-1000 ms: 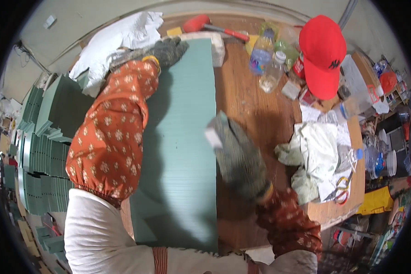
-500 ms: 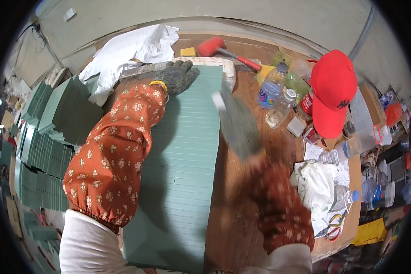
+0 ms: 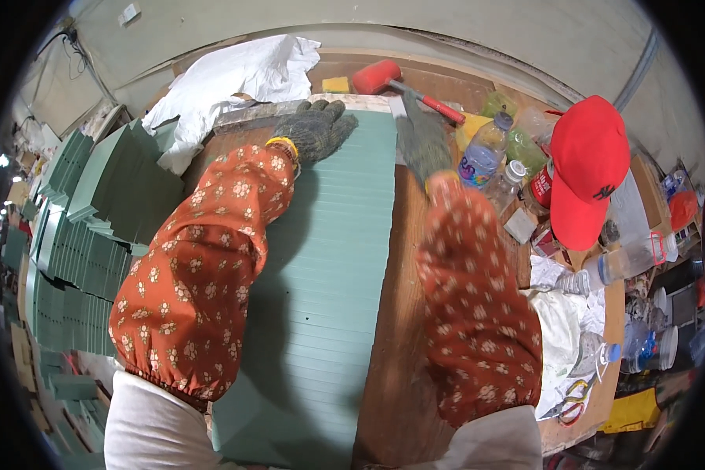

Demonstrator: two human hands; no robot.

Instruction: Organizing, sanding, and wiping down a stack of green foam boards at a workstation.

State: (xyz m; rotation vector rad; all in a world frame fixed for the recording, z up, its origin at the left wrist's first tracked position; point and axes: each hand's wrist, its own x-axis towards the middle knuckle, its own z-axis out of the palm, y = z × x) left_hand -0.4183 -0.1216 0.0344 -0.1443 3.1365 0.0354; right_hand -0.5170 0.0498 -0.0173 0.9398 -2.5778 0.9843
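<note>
A long row of flat green sheets [image 3: 329,274], packed edge to edge, lies on a wooden table [image 3: 399,352] and runs away from me. My left hand [image 3: 315,131], in a grey knit glove, rests flat on the far end of the row with its fingers spread. My right hand [image 3: 421,145], also gloved and blurred, reaches to the far right corner of the row. A small pale piece [image 3: 396,106] shows at its fingertips. Orange flowered sleeves cover both forearms.
A red mallet [image 3: 376,77] and white cloth [image 3: 243,74] lie at the table's far end. Plastic bottles [image 3: 484,153], a red cap [image 3: 587,168] and crumpled white bags [image 3: 564,329] crowd the right side. More green sheets [image 3: 94,211] are piled on the left.
My right hand has swept from the middle of the row's right edge up to its far corner. The left hand stays on the far end. My view has tilted forward.
</note>
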